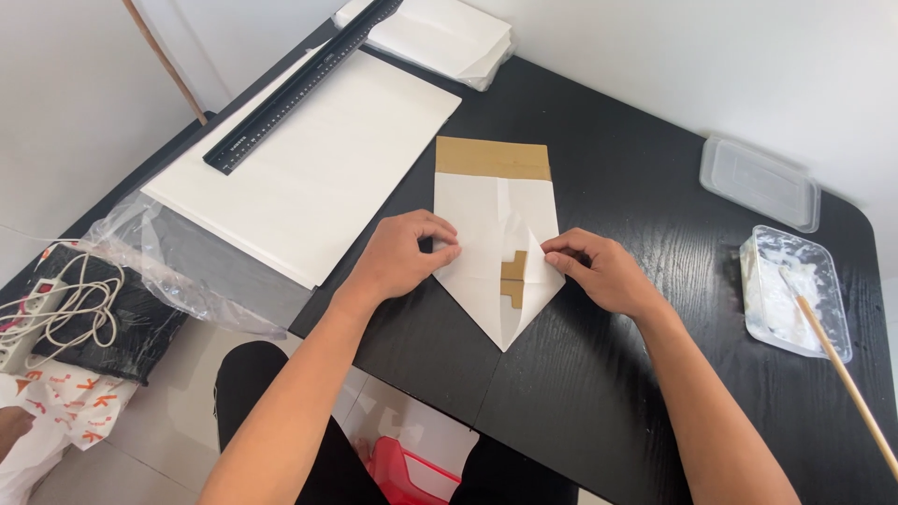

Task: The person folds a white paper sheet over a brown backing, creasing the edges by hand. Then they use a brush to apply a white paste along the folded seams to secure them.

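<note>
Both hands press fingertips on a folded white paper bag [496, 252] lying mid-surface: the left hand [404, 254] pinches its left edge, the right hand [599, 269] holds down its right flap. Far left lie a white paper stack [309, 159] and a black ruler [299, 84]; right, a glue tub [793, 290] on the black surface [636, 168].

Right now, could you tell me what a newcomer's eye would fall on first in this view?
At the middle of the black table, the left hand and right hand press the folded flaps of a white paper bag with a brown strip at its far end. To the upper left lies a stack of white sheets with a black ruler across it. At the right edge sits a clear tub holding a wooden stick.
</note>
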